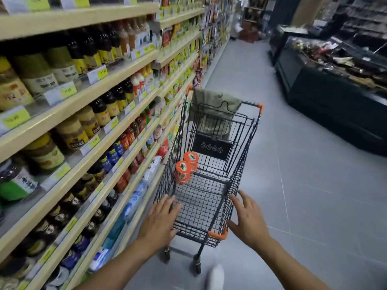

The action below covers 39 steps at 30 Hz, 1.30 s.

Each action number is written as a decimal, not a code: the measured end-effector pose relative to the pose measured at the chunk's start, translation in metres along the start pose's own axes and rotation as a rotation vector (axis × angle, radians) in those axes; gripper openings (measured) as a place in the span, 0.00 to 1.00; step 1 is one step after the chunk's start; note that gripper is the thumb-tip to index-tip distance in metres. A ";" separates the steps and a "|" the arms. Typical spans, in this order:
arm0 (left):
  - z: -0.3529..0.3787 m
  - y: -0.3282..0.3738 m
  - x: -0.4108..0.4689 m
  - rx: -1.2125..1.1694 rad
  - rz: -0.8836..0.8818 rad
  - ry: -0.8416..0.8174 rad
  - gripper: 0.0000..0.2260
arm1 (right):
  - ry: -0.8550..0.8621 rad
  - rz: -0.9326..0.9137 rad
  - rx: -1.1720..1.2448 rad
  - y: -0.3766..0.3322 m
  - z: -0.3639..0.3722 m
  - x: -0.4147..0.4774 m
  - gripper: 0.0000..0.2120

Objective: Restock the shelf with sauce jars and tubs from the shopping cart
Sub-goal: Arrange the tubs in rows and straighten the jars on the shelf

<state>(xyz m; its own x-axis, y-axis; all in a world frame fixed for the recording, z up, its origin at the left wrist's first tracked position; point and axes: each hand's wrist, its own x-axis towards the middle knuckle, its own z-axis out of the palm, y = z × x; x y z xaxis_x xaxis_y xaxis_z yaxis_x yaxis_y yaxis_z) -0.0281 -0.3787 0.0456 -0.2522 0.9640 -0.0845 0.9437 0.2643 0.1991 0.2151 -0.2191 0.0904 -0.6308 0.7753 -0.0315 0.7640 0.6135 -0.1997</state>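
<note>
**A:** Where are the tubs?

**B:** Two orange-lidded tubs stand in the shopping cart. They touch each other against its left wire wall, about midway along the basket.

**A:** And the hands?

**B:** Both are bare and hold nothing. The left hand lies over the cart's near left corner, fingers straight and spread. The picture is soft there, so I cannot tell whether the palm actually rests on the rim. The right hand is spread wide just beside the near right corner, with its thumb close to that corner.

**A:** The shelf?

**B:** The shelf runs along the cart's left side, very near it. Its tiers are packed with bottles and jars.

**A:** Anything else in the cart?

**B:** A greenish cloth bag hangs at the far end. The cart stands on a grey tiled floor, and a dark counter lies well apart on the right.
</note>
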 end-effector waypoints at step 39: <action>0.220 -0.077 0.402 -0.755 -0.981 -0.254 0.45 | -0.753 0.024 0.455 0.119 0.285 0.513 0.43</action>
<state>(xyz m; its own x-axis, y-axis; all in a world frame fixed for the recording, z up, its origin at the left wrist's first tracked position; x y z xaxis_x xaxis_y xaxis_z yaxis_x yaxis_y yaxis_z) -0.1554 -0.0179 -0.2182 -0.6479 0.3430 -0.6801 0.0058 0.8950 0.4459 -0.0564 0.2085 -0.2283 -0.6599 0.3836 -0.6460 0.7512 0.3544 -0.5569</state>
